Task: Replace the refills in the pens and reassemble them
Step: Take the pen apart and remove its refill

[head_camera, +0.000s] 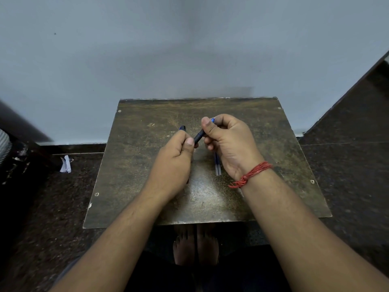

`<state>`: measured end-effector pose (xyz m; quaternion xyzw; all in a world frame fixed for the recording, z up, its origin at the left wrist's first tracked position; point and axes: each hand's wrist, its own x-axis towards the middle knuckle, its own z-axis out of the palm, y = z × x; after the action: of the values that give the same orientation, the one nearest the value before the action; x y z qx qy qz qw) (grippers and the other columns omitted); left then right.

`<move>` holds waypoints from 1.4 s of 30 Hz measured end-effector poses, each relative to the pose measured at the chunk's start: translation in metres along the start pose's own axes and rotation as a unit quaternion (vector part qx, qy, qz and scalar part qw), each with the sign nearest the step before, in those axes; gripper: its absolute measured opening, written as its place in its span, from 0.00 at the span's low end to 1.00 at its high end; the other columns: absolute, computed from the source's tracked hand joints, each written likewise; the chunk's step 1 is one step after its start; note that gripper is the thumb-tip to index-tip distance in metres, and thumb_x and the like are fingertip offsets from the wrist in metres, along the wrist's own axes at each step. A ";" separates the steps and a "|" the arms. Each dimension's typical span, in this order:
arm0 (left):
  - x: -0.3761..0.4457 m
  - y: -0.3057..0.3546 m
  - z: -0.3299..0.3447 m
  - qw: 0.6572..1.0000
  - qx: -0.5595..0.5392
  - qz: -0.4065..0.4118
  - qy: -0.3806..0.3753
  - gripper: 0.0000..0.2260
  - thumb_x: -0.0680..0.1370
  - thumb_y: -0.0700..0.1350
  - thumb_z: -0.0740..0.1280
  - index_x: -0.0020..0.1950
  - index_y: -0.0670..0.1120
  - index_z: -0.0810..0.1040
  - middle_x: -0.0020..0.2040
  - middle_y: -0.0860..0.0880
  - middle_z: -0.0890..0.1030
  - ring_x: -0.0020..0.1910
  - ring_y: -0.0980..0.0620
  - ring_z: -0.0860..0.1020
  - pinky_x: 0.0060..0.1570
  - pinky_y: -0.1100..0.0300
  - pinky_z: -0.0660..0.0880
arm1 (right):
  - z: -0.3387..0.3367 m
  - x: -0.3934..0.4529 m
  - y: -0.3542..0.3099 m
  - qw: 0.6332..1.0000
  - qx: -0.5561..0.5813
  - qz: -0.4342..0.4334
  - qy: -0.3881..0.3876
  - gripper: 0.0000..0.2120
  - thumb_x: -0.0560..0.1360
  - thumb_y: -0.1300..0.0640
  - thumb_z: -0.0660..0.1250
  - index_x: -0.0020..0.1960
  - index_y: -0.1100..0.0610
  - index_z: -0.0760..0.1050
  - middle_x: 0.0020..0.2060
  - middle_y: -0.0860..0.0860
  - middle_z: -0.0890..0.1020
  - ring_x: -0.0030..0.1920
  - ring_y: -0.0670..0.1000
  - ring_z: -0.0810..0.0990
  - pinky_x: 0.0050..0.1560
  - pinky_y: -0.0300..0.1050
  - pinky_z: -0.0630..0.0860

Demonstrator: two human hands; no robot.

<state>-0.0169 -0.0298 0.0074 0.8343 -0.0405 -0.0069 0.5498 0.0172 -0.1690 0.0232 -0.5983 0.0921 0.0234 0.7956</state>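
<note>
My right hand [229,142] is closed around a dark pen [199,136] held above the small table [273,165]; the pen's blue end pokes out past my fingers at the top. My left hand [174,161] pinches the pen's lower dark end between thumb and forefinger. A second dark pen part [182,128] sticks up out of my left fist. Under my right hand, loose refills [217,167] lie on the tabletop, partly hidden by the palm.
The worn brown table stands against a pale wall [189,49]. Dark stone floor [347,175] surrounds it. A crumpled white paper scrap [66,164] lies on the floor to the left. Bare feet [195,245] show below the table's near edge.
</note>
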 end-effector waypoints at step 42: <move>-0.001 0.013 -0.013 0.898 -0.406 -0.096 -0.141 0.13 0.84 0.49 0.56 0.48 0.43 0.72 0.28 0.54 0.61 0.21 0.61 0.55 0.20 0.70 0.52 | -0.005 0.006 -0.003 0.980 0.080 -0.096 -0.154 0.06 0.77 0.60 0.68 0.51 0.62 0.79 0.39 0.53 0.82 0.35 0.48 0.77 0.36 0.39 0.73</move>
<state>-0.0180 -0.0228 0.0241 0.5293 -0.0309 -0.1924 0.8258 0.0234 -0.1756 0.0235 -0.5279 -0.0878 0.0314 0.8442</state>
